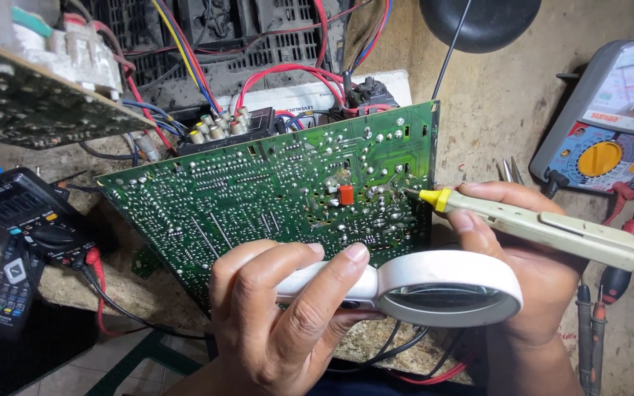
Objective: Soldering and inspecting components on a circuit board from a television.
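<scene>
Probing glossy green circuit board [273,191], round white magnifier [434,286]

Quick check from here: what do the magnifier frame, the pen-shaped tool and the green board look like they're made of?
Magnifier in the left hand: smooth white frame, likely glossy plastic, around a clear lens, glass or acrylic, can't tell which. Pen-shaped tool in the right hand: matte beige body with yellow collar, probably plastic, and a thin metal tip. Green board: stiff laminate with green coating and shiny silver solder dots.

Electronics repair workshop: circuit boards [273,191], multimeters [603,117], loose wiring [185,59].
</scene>
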